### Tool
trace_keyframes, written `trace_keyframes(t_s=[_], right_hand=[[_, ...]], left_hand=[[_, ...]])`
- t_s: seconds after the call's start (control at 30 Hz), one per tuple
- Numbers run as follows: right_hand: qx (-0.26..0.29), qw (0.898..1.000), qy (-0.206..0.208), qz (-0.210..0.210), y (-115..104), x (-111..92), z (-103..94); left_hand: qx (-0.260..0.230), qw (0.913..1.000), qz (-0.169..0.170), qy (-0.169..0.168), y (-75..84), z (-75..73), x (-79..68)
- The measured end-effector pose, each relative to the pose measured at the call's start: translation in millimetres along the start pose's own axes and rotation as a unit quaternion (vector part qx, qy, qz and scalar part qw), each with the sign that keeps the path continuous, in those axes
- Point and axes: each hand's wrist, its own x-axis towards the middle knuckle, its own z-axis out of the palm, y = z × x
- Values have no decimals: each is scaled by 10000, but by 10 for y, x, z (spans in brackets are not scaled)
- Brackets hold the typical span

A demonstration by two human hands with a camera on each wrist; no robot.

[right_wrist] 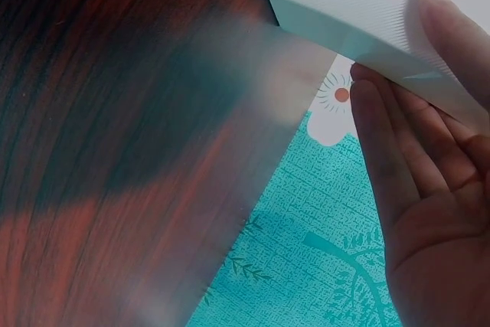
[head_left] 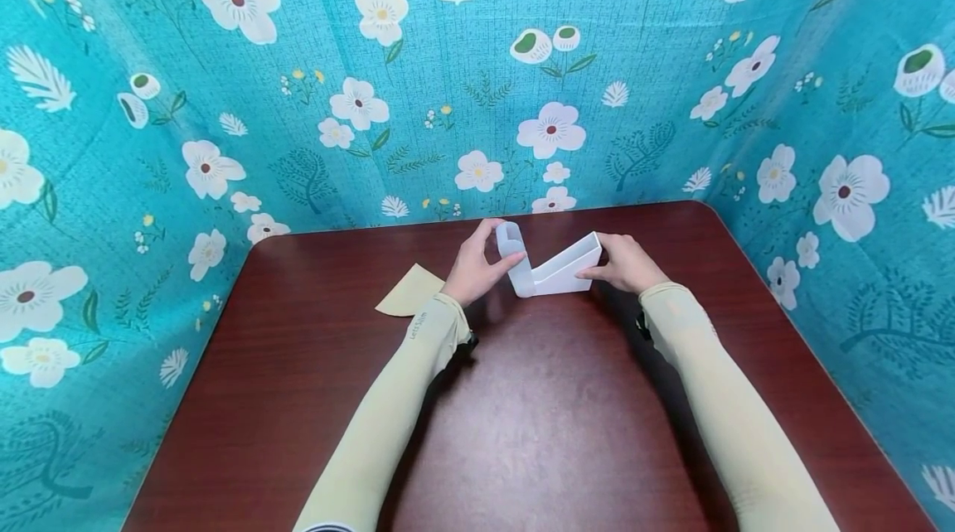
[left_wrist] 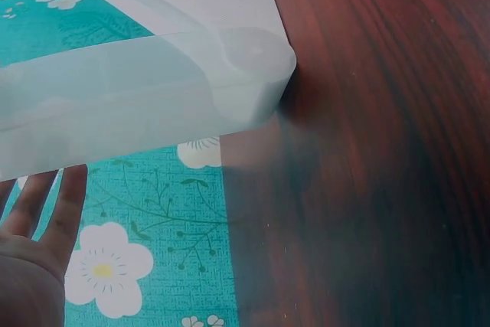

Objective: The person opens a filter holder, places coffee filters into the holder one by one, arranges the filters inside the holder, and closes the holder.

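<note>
A narrow white box point(head_left: 563, 279) with an open top stands near the back of the table, tilted up at its right end. A translucent lid point(head_left: 523, 282) is joined at its left end and swung upright, away from the box. My left hand point(head_left: 475, 268) holds the lid's upper end between thumb and fingers. At the box's raised right end, my right hand point(head_left: 628, 261) grips with the thumb on the near side. The right wrist view shows that thumb on the ribbed white wall point(right_wrist: 360, 9), fingers beneath. The box's inside is mostly hidden.
A pale yellow flat sheet point(head_left: 409, 292), paper or cloth, lies left of my left hand on the dark reddish-brown table point(head_left: 567, 408). A turquoise flowered curtain point(head_left: 418, 101) hangs along the table's back and sides.
</note>
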Motion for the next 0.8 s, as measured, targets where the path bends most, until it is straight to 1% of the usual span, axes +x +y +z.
trace_keyframes(t_s=[0.1,0.17,0.27,0.47,0.8], right_hand=[[11,10000,-14,41,-4,-6,-1],[16,10000,-33,71,-6,-10,0],[44,9999,-62,112,-9,-15,3],[72,9999,-46,117,-7,-14,2],[70,9999,-52,112,-20,-11,-7]], left_hand=[[111,9999,84,88,3,-37,-11],[194,9997,128,108,4,-65,-21],[193,9997,144,94,-3,-103,-40],[180,9998,54,61,-28,-187,-80],[216,9998,-54,21,-142,-328,-149]])
